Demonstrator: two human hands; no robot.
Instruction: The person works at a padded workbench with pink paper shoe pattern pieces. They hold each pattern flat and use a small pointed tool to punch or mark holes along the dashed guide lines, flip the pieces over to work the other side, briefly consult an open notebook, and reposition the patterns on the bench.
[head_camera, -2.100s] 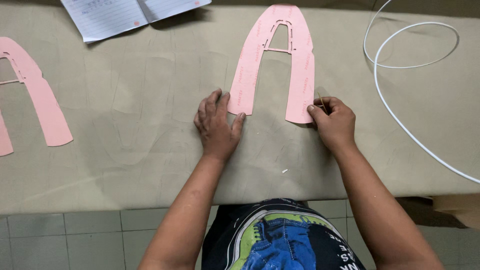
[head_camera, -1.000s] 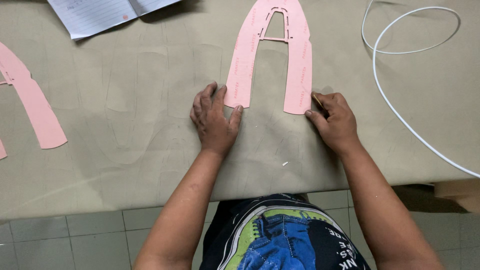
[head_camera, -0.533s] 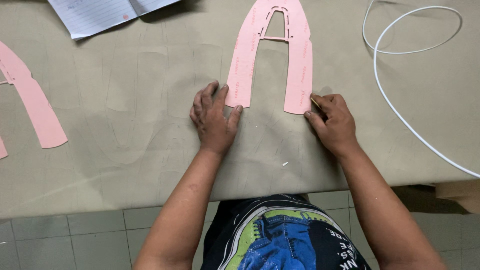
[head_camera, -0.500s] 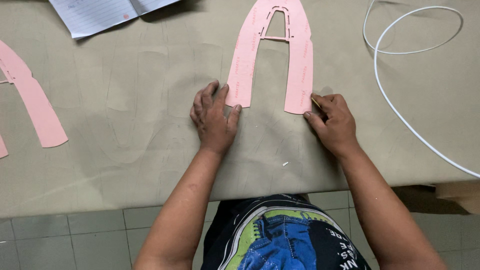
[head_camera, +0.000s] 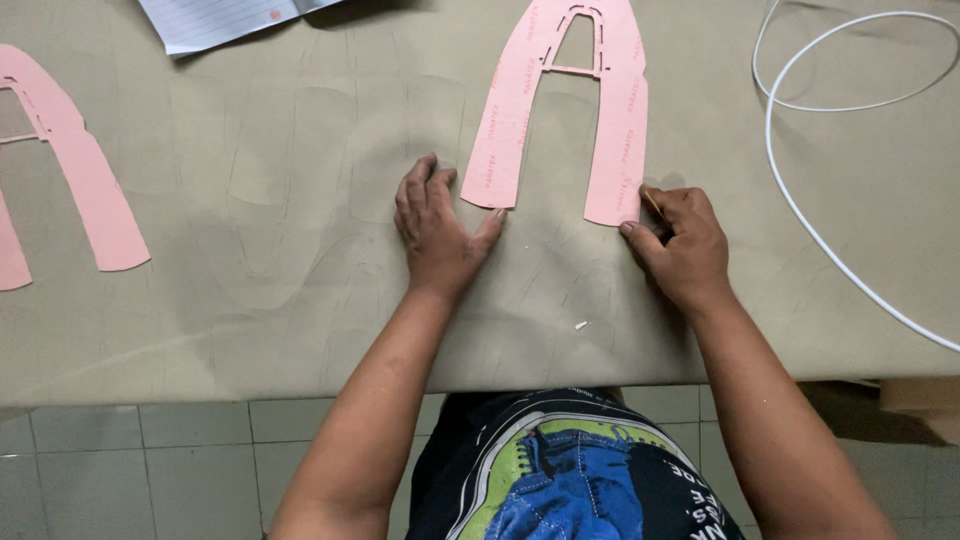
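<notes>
The pink arch-shaped template (head_camera: 560, 110) lies flat on the tan sheet (head_camera: 300, 250), and we have a hand at each of its two leg ends. Our left hand (head_camera: 438, 235) rests palm down with fingers spread flat, gripping nothing; its thumb tip touches the bottom of the left leg. Our right hand (head_camera: 680, 245) is curled closed around a thin pointed tool (head_camera: 651, 203), whose tip sits against the outer edge of the right leg at its lower end.

The sheet covers the whole work surface and carries faint traced outlines and creases. A small white speck lies on it at 6 o'clock from the template. Below the table edge we see pale floor tiles (head_camera: 150, 460).

The template's long axis runs from 12 to 6 o'clock: its closed, rounded top points to 12 and leaves the frame, its open legs point to 6, towards us.

At 3 o'clock a white cord (head_camera: 790, 200) loops across the sheet. At 9 o'clock lies a second pink template (head_camera: 90, 190), and at 10 o'clock a lined paper sheet (head_camera: 225, 20).
</notes>
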